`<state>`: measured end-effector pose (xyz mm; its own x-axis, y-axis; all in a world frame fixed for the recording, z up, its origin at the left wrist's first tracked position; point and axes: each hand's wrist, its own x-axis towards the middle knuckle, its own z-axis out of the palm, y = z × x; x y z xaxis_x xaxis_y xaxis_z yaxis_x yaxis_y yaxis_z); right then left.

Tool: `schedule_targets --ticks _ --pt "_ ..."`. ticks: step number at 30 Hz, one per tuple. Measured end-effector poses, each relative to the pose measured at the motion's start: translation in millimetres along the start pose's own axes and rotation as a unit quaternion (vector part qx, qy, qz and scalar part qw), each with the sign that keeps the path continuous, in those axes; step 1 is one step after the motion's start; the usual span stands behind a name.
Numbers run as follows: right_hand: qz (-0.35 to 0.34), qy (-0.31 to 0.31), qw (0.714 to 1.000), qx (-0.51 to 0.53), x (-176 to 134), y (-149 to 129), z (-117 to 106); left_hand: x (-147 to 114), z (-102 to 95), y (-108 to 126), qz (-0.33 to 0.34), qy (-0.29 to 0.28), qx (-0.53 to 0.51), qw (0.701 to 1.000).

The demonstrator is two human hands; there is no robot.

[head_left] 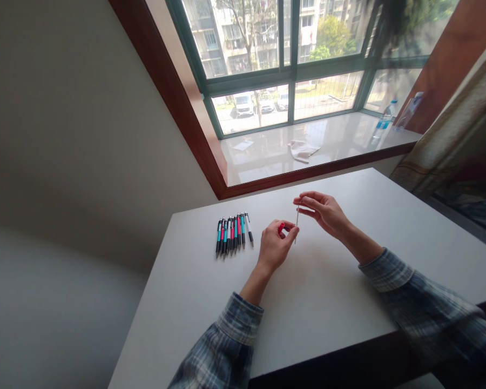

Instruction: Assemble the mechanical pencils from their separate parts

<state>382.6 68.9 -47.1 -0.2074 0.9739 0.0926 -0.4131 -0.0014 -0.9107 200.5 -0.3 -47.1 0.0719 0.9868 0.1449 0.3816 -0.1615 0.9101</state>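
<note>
Over the middle of the white table, my left hand (274, 243) pinches a thin, pale pen refill (297, 217) near its lower end. A red pen barrel (281, 227) is tucked in the same hand, mostly hidden by the fingers. My right hand (322, 210) has its thumb and fingertips closed at the refill's upper end, which stands nearly upright. Left of my hands, several click pens (231, 233) lie side by side in a row, with teal, red and white barrels and black grips.
The white table (332, 302) stands against a window sill (267, 156). On the sill are a crumpled cloth (303, 150), a piece of paper (243, 145) and a water bottle (384, 120) beside another clear bottle (407, 113). A curtain (453, 113) hangs at the right.
</note>
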Motion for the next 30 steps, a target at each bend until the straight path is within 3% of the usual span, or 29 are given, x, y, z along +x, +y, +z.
schedule_targets --ticks 30 --pt "-0.012 -0.006 0.999 -0.032 0.4 -3.3 -1.8 0.0 -0.2 0.3 0.003 -0.015 0.007 1.0"
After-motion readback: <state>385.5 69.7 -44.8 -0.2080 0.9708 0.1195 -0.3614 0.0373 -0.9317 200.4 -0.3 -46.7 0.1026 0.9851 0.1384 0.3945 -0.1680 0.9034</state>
